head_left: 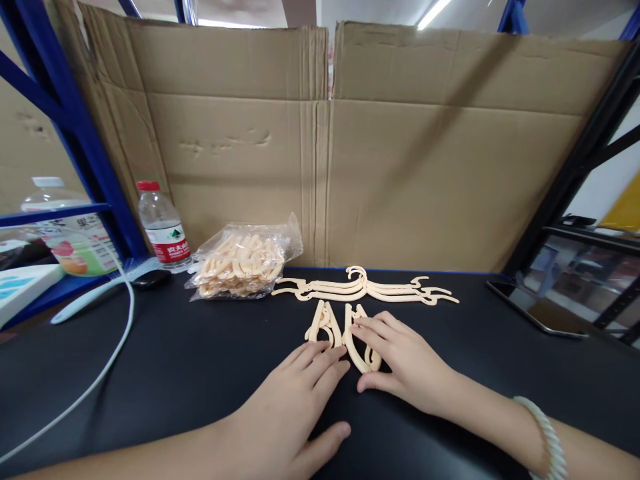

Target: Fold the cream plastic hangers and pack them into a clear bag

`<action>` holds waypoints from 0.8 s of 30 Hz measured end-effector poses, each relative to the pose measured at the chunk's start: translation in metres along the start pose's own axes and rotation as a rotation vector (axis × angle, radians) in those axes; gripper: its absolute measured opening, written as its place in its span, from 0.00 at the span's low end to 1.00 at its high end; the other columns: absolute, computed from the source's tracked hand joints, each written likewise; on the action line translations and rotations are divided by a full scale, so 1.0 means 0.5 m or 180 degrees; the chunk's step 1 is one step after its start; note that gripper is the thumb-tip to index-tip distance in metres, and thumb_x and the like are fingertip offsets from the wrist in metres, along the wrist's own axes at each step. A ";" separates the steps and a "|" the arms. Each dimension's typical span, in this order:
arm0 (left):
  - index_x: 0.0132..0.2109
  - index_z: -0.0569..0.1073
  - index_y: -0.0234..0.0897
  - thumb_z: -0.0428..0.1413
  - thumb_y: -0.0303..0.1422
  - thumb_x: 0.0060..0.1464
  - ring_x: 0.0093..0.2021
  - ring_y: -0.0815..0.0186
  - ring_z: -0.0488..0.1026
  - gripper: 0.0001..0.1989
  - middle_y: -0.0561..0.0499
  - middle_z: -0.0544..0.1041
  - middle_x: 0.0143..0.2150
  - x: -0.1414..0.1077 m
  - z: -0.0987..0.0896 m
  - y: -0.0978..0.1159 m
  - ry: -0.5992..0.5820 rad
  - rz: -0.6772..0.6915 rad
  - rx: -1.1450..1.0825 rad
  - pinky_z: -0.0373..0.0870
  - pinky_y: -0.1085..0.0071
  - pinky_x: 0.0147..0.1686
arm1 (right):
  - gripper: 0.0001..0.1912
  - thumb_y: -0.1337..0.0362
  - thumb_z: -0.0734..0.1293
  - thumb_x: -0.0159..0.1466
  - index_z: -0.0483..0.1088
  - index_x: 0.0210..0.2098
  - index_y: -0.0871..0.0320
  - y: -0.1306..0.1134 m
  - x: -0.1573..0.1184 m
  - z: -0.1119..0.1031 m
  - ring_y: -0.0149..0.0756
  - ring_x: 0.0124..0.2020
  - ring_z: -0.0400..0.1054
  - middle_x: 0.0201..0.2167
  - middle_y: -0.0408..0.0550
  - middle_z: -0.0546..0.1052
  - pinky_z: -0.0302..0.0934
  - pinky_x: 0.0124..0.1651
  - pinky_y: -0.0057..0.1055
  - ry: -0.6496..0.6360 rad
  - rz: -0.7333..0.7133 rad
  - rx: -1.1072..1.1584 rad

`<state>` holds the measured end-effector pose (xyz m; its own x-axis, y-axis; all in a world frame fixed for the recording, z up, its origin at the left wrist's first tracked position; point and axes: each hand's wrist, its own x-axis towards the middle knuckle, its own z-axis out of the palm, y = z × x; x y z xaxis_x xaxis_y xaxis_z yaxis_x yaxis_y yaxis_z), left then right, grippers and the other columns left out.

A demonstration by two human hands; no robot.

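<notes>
Two cream plastic folding hangers, folded up, lie side by side on the black tabletop. My left hand (300, 393) rests with its fingertips at the near end of the left folded hanger (336, 327), fingers stretched out and thumb apart. My right hand (405, 360) has its fingers over the right folded hanger (353, 350) and its thumb by the near edge, so the hanger sits between them. The fingers hide part of each hanger. Just beyond them lies a stack of unfolded hangers (340, 288), hooks pointing away from me.
A clear plastic bag (240, 260) full of cream hanger pieces lies at the back left. Behind it stands a red-capped water bottle (167, 230). A white cable (117, 347) curves along the left. A dark tablet-like device (535, 310) lies at right. Cardboard (440, 167) walls the back.
</notes>
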<state>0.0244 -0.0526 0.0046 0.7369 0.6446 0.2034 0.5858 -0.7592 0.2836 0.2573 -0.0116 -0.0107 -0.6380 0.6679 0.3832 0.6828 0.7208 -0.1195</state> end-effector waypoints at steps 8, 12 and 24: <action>0.60 0.65 0.39 0.53 0.36 0.56 0.61 0.48 0.60 0.24 0.42 0.66 0.62 0.005 -0.004 0.008 -0.0133 -0.0007 0.0119 0.57 0.48 0.60 | 0.37 0.44 0.70 0.55 0.65 0.56 0.60 -0.002 0.003 0.001 0.50 0.51 0.62 0.54 0.56 0.70 0.63 0.53 0.48 -0.0053 0.0121 0.0063; 0.57 0.66 0.40 0.53 0.33 0.56 0.61 0.52 0.60 0.21 0.44 0.65 0.62 0.008 -0.008 0.000 0.0303 0.0145 0.0098 0.60 0.54 0.59 | 0.29 0.48 0.67 0.61 0.65 0.56 0.58 0.007 0.003 -0.008 0.48 0.54 0.61 0.56 0.56 0.67 0.61 0.55 0.45 0.0165 0.0090 0.0289; 0.55 0.66 0.35 0.45 0.36 0.62 0.57 0.55 0.67 0.18 0.42 0.71 0.56 0.048 -0.024 -0.211 0.1054 -0.0502 0.0155 0.62 0.56 0.58 | 0.13 0.63 0.61 0.61 0.76 0.39 0.59 0.293 -0.031 -0.084 0.37 0.27 0.70 0.28 0.48 0.78 0.63 0.31 0.30 0.0704 0.1477 -0.0137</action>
<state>-0.0238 0.0442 -0.0093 0.4919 0.7422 0.4553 0.7048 -0.6464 0.2922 0.3823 0.0758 0.0046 -0.1769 0.8571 0.4838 0.8932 0.3463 -0.2869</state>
